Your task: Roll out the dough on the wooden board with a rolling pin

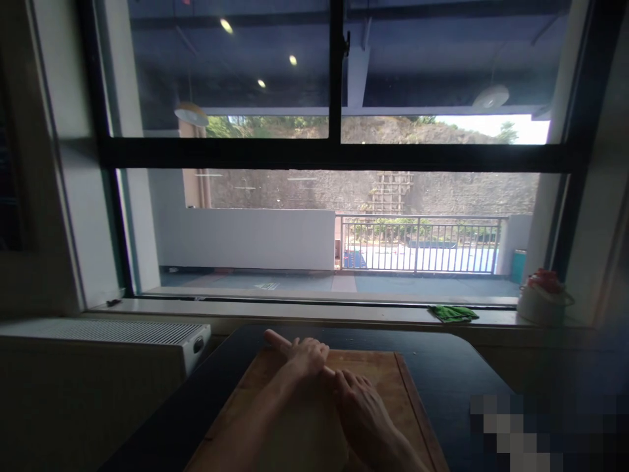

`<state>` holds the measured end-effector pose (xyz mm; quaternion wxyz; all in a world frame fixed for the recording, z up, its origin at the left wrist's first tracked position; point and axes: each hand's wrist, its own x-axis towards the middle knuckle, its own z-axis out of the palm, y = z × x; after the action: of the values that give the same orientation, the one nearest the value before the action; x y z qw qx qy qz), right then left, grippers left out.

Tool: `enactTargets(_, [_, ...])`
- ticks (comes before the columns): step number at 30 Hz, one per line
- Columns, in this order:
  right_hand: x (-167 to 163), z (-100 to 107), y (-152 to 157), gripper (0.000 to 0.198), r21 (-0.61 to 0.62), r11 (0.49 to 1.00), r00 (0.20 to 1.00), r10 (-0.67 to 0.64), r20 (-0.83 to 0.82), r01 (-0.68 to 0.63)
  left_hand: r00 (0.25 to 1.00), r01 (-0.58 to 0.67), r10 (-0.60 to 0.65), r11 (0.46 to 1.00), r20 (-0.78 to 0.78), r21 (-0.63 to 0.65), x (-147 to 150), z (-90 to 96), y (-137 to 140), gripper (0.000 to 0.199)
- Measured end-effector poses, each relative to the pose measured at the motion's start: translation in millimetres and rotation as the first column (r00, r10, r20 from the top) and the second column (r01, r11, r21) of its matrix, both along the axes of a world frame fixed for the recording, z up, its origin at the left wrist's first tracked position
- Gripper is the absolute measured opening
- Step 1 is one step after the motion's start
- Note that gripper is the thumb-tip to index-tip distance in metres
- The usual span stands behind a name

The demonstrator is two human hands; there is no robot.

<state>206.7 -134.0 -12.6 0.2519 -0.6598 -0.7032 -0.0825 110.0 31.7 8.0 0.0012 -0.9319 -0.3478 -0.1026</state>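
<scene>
A wooden rolling pin (276, 340) lies slantwise over a wooden board (400, 393) on a dark table. My left hand (309, 356) is closed over the pin's middle, and the pin's far left end sticks out past it. Lower and to the right, my right hand (356, 396) curls its fingers over the pin's other part. A short piece of the pin shows between the two hands. Between my forearms there is a pale patch (299, 436) on the board; whether it is dough or bare wood I cannot tell.
The dark table (457, 367) stands against a window sill (314, 313). A green cloth (453, 314) and a pale jug with a red top (542, 298) sit on the sill at right. A white radiator (191, 347) is at left. The large window shows a railing outside.
</scene>
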Motion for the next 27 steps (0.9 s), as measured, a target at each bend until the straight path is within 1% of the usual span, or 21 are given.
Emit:
enactTargets(4, [-16,1,5,0.038,-0.024,1.0,0.999,-0.001,0.041,0.002,0.996,0.013,-0.015,1.0,0.093,0.029,-41,-10.1,-17,0.045])
enactTargets(6, [-25,1,8,0.036,-0.046,0.999,0.998,0.003,0.07,0.001,0.985,0.057,-0.063,0.997,0.161,0.044,-66,-13.9,-21,0.045])
enactTargets(8, [-32,3,13,0.031,-0.075,0.997,0.996,-0.006,0.087,0.013,0.975,0.082,-0.091,0.995,0.201,0.052,-90,-14.0,-15,0.042])
enactTargets(10, [-32,5,15,0.026,-0.088,0.996,0.997,-0.003,0.076,0.01,0.981,0.032,-0.039,0.999,0.189,0.044,-111,-10.7,-5,0.041])
enactTargets(12, [-24,6,12,0.024,-0.09,0.996,0.999,0.021,0.049,-0.016,0.984,-0.064,0.058,0.997,0.166,0.032,-128,-6.7,4,0.041])
enactTargets(13, [-17,6,7,0.024,-0.095,0.995,0.999,0.034,0.034,-0.031,0.984,-0.097,0.092,0.995,0.154,0.024,-134,-5.7,6,0.041])
enactTargets(15, [1,6,-9,0.024,-0.119,0.992,0.999,0.041,0.005,-0.04,0.985,-0.105,0.103,0.994,0.139,0.011,-143,-6.6,0,0.042])
enactTargets(18, [26,8,-35,0.021,-0.17,0.985,1.0,-0.012,0.002,0.013,0.988,-0.039,0.037,0.999,0.147,0.013,-142,-11.8,-27,0.044])
enactTargets(21, [30,13,-44,0.015,-0.157,0.987,0.999,-0.035,0.015,0.037,0.991,0.006,-0.005,1.0,0.137,-0.006,-123,-11.3,-49,0.049])
enactTargets(22, [26,14,-40,0.018,-0.132,0.991,1.0,-0.031,0.004,0.031,0.992,0.0,0.003,1.0,0.124,-0.02,-113,-9.6,-52,0.05])
enactTargets(24, [14,13,-25,0.026,-0.08,0.996,0.999,-0.043,-0.021,0.041,0.995,-0.043,0.046,0.998,0.083,-0.039,-93,-5.7,-48,0.052])
enactTargets(27, [1,7,8,0.035,-0.039,0.984,0.985,-0.173,-0.025,0.172,0.993,-0.119,0.119,0.992,0.015,-0.033,-66,-0.7,-29,0.052])
